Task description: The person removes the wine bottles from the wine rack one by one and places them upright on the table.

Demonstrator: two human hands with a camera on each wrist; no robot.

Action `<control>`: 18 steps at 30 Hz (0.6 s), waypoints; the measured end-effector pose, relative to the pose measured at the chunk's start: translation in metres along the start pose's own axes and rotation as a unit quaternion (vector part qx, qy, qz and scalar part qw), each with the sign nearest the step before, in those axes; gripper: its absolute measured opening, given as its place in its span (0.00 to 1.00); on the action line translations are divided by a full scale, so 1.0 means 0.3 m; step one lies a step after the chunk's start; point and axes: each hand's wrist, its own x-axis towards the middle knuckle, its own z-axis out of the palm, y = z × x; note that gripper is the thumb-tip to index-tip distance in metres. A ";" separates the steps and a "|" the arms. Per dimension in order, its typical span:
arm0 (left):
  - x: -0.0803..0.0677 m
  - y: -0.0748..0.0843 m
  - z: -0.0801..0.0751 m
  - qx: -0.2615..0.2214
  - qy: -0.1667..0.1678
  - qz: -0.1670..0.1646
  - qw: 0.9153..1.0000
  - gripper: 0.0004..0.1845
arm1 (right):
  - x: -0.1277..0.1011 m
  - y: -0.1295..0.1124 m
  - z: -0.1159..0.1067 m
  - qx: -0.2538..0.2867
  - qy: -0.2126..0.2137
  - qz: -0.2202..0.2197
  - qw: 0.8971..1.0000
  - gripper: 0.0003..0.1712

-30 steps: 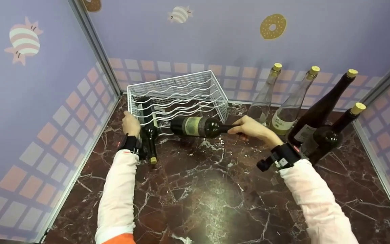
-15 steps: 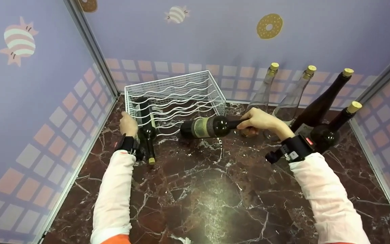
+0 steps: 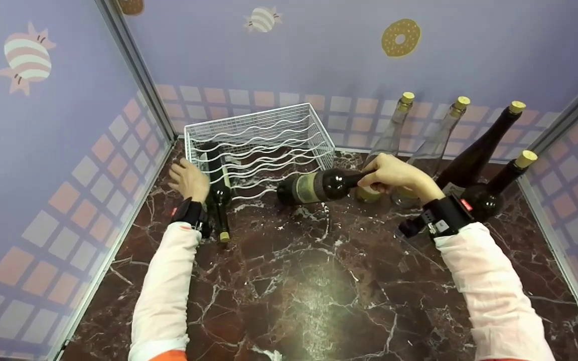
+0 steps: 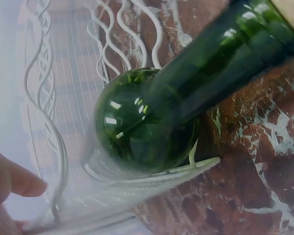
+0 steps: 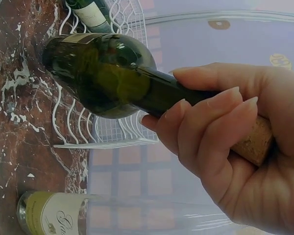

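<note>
My right hand [image 3: 394, 174] grips a dark green wine bottle [image 3: 311, 188] round its neck, fingers wrapped near the cork in the right wrist view. The bottle lies almost level, base toward the left, just in front of a white wire wine rack [image 3: 321, 125]. Another dark wine bottle [image 3: 220, 193] lies in the rack's left end, its corked neck poking out toward me. My left hand [image 3: 190, 181] is at the rack's left side with fingers spread. In the left wrist view, thumb and fingers [image 4: 19, 181] are beside the rack's wire edge; whether they touch is unclear.
Two clear bottles [image 3: 387, 143] and two dark bottles, one tall [image 3: 474, 150] and one broader [image 3: 484, 203], stand corked at the right. A patterned back wall [image 3: 289, 55] and side walls enclose the marbled surface [image 3: 289, 301].
The right hand has drawn the wine bottle rightward, away from the rack's front. My left hand has loosened from the rack's left edge, its fingers spreading. The rack and racked bottle stay put.
</note>
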 end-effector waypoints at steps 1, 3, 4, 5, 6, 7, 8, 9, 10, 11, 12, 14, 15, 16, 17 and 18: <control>-0.006 0.012 0.001 0.012 0.014 0.022 1.000 0.25 | -0.002 -0.003 -0.002 -0.001 0.002 0.004 1.000 0.10; -0.022 0.041 0.004 0.013 0.042 0.072 0.996 0.27 | -0.006 -0.009 -0.005 0.000 0.002 0.008 1.000 0.10; -0.032 0.060 0.008 0.006 0.055 0.102 0.993 0.27 | -0.008 -0.013 -0.006 -0.001 0.002 0.009 1.000 0.09; -0.042 0.078 0.013 -0.006 0.066 0.134 0.989 0.26 | -0.009 -0.015 -0.007 -0.003 0.001 0.009 1.000 0.10; -0.053 0.098 0.020 -0.022 0.077 0.168 0.982 0.26 | -0.010 -0.018 -0.008 -0.004 0.001 0.009 1.000 0.10; -0.064 0.117 0.027 -0.042 0.081 0.202 0.975 0.25 | -0.011 -0.020 -0.009 -0.007 0.001 0.008 1.000 0.10; -0.076 0.136 0.036 -0.059 0.080 0.234 0.967 0.24 | -0.012 -0.021 -0.009 -0.008 0.000 0.007 1.000 0.10; -0.088 0.154 0.046 -0.075 0.074 0.264 0.959 0.24 | -0.013 -0.024 -0.010 -0.011 0.000 0.006 1.000 0.10; -0.100 0.171 0.056 -0.089 0.066 0.293 0.950 0.24 | -0.014 -0.024 -0.010 -0.015 0.000 0.004 1.000 0.10; -0.113 0.186 0.068 -0.099 0.051 0.318 0.941 0.24 | -0.015 -0.026 -0.011 -0.016 0.000 0.003 1.000 0.10; -0.125 0.200 0.080 -0.110 0.031 0.341 0.933 0.23 | -0.016 -0.027 -0.011 -0.019 0.001 0.003 1.000 0.10; -0.151 0.221 0.104 -0.118 -0.016 0.377 0.919 0.24 | -0.018 -0.027 -0.014 -0.023 0.001 0.003 1.000 0.10; -0.164 0.228 0.117 -0.121 -0.043 0.389 0.912 0.25 | -0.019 -0.027 -0.016 -0.028 0.000 0.001 1.000 0.10; -0.176 0.234 0.128 -0.124 -0.068 0.399 0.906 0.25 | -0.020 -0.027 -0.018 -0.031 -0.001 0.000 1.000 0.10; -0.188 0.237 0.142 -0.125 -0.091 0.407 0.900 0.27 | -0.021 -0.026 -0.020 -0.032 -0.003 -0.001 0.999 0.10; -0.199 0.240 0.153 -0.125 -0.109 0.413 0.896 0.28 | -0.021 -0.025 -0.022 -0.036 -0.005 -0.004 0.999 0.10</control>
